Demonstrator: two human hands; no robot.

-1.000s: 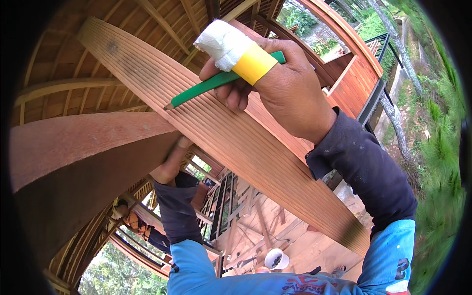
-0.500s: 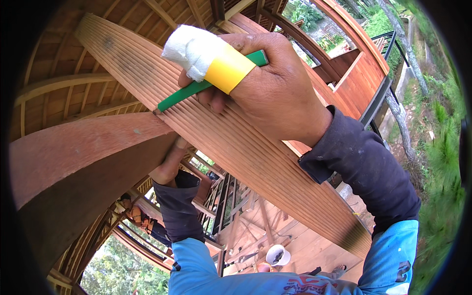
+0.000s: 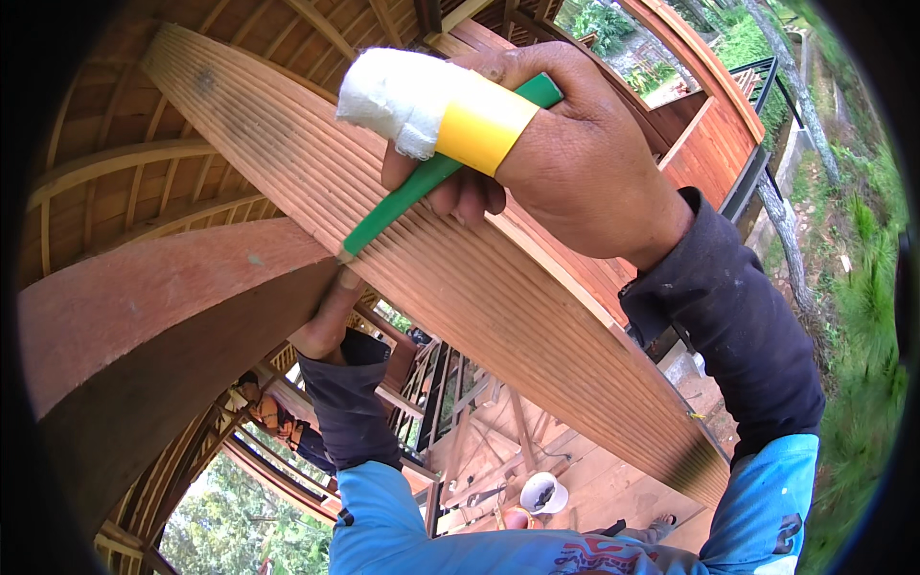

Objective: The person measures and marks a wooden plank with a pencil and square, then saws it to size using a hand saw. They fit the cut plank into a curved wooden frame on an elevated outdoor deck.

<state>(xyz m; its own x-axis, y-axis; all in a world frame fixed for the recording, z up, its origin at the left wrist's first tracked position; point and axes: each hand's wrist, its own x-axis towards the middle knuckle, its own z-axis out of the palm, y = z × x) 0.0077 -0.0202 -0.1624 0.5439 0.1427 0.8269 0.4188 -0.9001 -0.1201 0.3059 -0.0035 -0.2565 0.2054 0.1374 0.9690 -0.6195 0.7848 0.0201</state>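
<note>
Green pencil (image 3: 395, 207) gripped, R hand (image 3: 585, 158) | L hand (image 3: 324, 331) by board (image 3: 479, 297), grip unclr | red shirt print (image 3: 599, 556)

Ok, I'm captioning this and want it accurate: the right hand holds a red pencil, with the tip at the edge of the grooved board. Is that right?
Not quite: the pencil is green, not red, as the head view shows. The right hand does hold it, with the tip at the edge of the grooved board.
</note>
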